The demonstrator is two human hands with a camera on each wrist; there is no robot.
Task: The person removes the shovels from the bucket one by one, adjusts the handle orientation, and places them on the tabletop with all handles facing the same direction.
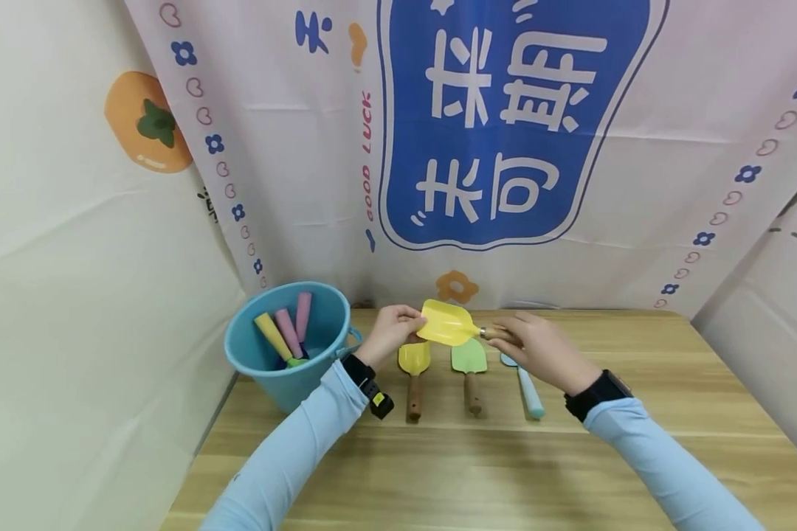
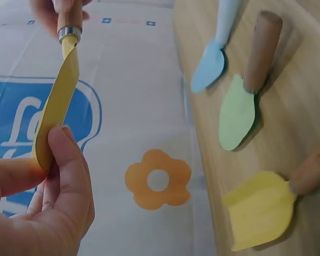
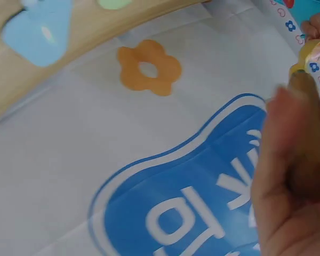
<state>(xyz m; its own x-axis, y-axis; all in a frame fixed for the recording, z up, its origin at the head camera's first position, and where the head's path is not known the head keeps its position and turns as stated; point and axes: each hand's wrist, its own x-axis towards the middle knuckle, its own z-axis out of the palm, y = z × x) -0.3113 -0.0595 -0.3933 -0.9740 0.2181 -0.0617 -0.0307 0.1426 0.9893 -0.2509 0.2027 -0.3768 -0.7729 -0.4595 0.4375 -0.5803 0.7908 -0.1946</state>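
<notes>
A yellow toy shovel (image 1: pixel 448 323) with a wooden handle is held up above the table between both hands. My left hand (image 1: pixel 393 333) pinches the front edge of its blade, thumb on one face and fingers on the other in the left wrist view. At the other end, my right hand (image 1: pixel 543 352) grips the handle (image 3: pixel 308 128). Below lie a second yellow shovel (image 1: pixel 415 358), a green shovel (image 1: pixel 468 357) and a light-blue shovel (image 1: pixel 530 391), side by side with handles toward me. The right forearm and hand partly cover the blue one in the head view.
On the left stands a blue bucket (image 1: pixel 291 382) holding several tools, with yellow and pink handles (image 1: pixel 288 333) sticking up. The wooden table (image 1: pixel 478 472) meets a printed cloth (image 1: pixel 319 184) at the back. A pale side wall (image 1: pixel 86 310) rises at the left.
</notes>
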